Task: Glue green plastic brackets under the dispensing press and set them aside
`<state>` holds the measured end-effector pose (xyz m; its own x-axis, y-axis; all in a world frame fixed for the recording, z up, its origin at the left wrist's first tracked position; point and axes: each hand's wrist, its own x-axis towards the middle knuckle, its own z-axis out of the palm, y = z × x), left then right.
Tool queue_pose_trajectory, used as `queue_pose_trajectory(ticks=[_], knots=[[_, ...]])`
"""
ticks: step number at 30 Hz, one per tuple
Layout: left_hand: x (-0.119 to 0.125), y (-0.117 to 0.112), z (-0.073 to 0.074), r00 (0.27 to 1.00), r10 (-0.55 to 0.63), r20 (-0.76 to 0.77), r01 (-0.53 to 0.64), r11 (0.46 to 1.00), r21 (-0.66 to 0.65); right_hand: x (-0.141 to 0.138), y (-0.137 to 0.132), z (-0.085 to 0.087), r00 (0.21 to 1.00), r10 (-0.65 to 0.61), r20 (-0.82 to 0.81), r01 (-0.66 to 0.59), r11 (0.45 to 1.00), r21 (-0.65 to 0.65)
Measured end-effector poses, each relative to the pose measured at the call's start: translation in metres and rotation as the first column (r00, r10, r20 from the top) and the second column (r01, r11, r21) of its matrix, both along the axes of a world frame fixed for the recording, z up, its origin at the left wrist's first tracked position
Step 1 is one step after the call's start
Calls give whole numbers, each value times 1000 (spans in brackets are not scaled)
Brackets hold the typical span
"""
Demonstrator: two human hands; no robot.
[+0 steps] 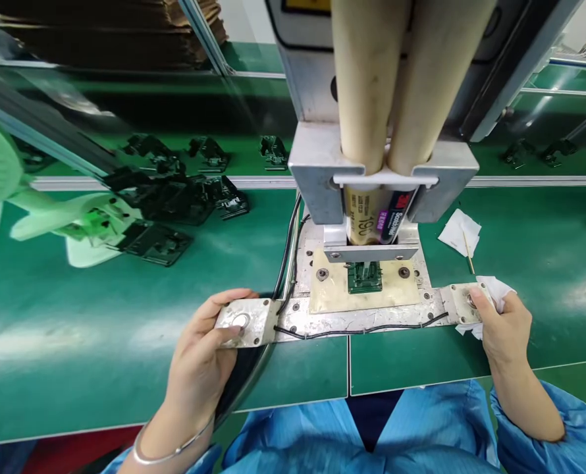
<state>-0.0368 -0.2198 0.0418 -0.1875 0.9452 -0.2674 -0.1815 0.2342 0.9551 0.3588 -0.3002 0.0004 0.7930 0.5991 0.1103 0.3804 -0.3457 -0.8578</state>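
Note:
My left hand [201, 345] wraps round the left metal button box [263, 319], its thumb on the round push button. At the opposite end of the metal base, my right hand [507, 329] is closed round the right button box [458, 304], thumb on that button. A white tissue [495, 289] is bunched beneath my right fingers. Between the hands, a dark green plastic part [365, 280] sits on a cream fixture plate [330, 293]. Directly above it is the dispenser head [372, 253], loaded with an adhesive cartridge [365, 210]; its nozzle tip reaches the part.
Several black plastic parts [174, 197] are heaped at left, beside a light green fan [70, 214]. More parts [540, 151] stand behind the rail. Right of the machine lies white paper [458, 230] with a thin stick [467, 253]. Black cables [293, 250] run along the base.

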Motion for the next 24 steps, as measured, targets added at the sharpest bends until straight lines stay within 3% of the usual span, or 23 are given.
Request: queue_pose_trajectory(ticks=[24], knots=[[-8, 1, -8, 999, -39, -24, 38, 999, -6, -3, 2, 3, 1000, 20, -1, -20, 1000, -8]])
